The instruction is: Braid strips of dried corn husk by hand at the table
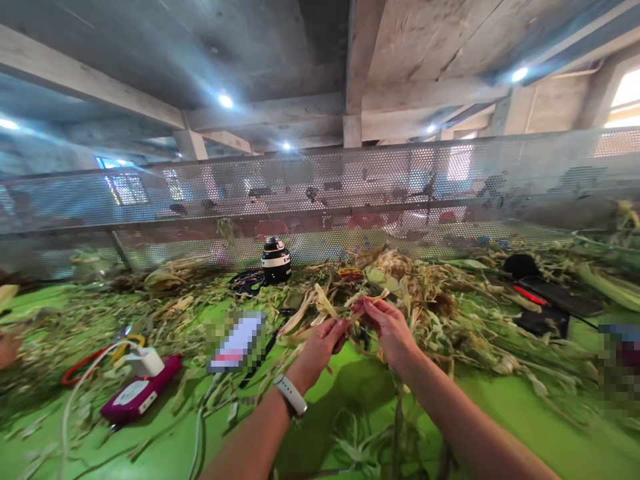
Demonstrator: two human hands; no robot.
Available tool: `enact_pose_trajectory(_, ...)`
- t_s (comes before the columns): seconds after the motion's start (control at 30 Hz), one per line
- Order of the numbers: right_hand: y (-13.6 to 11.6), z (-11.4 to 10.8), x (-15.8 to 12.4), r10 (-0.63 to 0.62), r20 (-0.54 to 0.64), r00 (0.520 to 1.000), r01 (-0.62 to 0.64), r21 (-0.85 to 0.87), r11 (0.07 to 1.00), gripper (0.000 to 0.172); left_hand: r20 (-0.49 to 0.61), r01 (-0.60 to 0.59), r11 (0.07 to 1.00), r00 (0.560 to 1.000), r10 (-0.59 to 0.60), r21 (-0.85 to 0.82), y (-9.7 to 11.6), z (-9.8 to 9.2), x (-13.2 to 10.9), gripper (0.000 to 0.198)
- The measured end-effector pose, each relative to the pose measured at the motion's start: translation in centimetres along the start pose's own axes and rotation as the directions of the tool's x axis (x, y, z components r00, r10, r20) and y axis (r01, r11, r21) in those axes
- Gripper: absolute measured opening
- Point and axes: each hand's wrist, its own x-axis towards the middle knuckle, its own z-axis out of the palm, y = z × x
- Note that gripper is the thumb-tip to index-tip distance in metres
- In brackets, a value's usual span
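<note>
Pale, dry corn husk strips (325,301) are pinched between my two hands above the green tabletop (345,400). My left hand (325,340), with a white band on its wrist, is closed on the strips, thumb and fingers pressed together. Close beside it, my right hand (387,327) grips the husk too, its fingertips almost meeting the left ones. Ends of the strips stick out to the upper left and upper right. Behind the hands lies a tangled heap of dried husks (425,287). How the strips cross between my fingers is partly hidden.
Left of my hands lie a phone (237,340) with a cable and a purple power block (143,397) holding a white plug (145,362). A black bottle (277,267) stands behind. A perforated metal barrier (310,233) crosses the back. Another person's hand (7,350) shows far left.
</note>
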Motion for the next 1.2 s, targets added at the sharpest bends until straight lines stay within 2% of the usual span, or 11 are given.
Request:
enact_pose_trajectory(0.13,0.4,-0.5,0.3,0.02,-0.046,0.999,-0.02,-0.006,1.0,0.027,-0.017,0.0,1.0,1.0,0.0,0.011,-0.4,0.1,0.1,0.038)
enact_pose_trajectory(0.23,0.3,-0.8,0.6,0.06,-0.072,0.996,-0.061,-0.008,0.998,0.024,0.085,0.087,0.988,0.993,-0.076,-0.126,-0.6,-0.4,0.1,0.038)
enact_pose_trajectory(0.3,0.0,-0.8,0.6,0.078,-0.057,0.995,-0.08,-0.028,0.996,0.022,0.159,0.121,0.98,0.983,-0.095,-0.159,-0.6,-0.6,0.0,0.038)
enact_pose_trajectory(0.4,-0.1,-0.5,0.2,0.121,0.079,0.99,-0.109,-0.14,0.984,0.022,0.206,0.121,0.989,0.973,-0.101,-0.087,-0.4,-0.6,-0.1,0.041)
enact_pose_trajectory(0.47,0.1,-0.2,-0.2,0.188,0.203,0.961,-0.139,-0.231,0.963,0.026,0.217,0.14,0.988,0.968,-0.124,-0.06,-0.2,-0.3,-0.3,0.043)
enact_pose_trajectory(0.57,0.6,0.1,-0.7,0.246,0.275,0.93,-0.172,-0.267,0.948,0.031,0.213,0.158,0.987,0.966,-0.148,-0.029,0.0,-0.1,-0.5,0.045)
enact_pose_trajectory(0.77,1.3,0.5,-0.9,0.289,0.168,0.943,-0.262,-0.164,0.951,0.032,0.245,0.102,0.986,0.961,-0.132,0.132,0.1,-0.1,-0.8,0.046)
enact_pose_trajectory(0.87,1.7,0.6,-0.8,0.299,0.128,0.946,-0.277,-0.162,0.947,0.033,0.261,0.112,0.982,0.954,-0.148,0.149,0.0,-0.1,-0.9,0.045)
enact_pose_trajectory(0.97,1.9,0.5,-0.7,0.261,0.133,0.956,-0.227,-0.225,0.948,0.034,0.261,0.157,0.985,0.95,-0.171,0.07,-0.3,-0.1,-0.8,0.04)
enact_pose_trajectory(1.1,1.1,-0.1,0.2,0.098,0.135,0.986,-0.042,-0.365,0.93,0.043,0.157,0.187,0.977,0.973,-0.17,-0.101,-0.6,-0.4,-0.5,0.034)
enact_pose_trajectory(1.2,0.2,-0.7,0.7,-0.072,0.121,0.99,0.128,-0.564,0.816,0.051,0.081,0.165,0.979,0.984,-0.156,-0.116,-0.6,-0.7,-0.3,0.034)
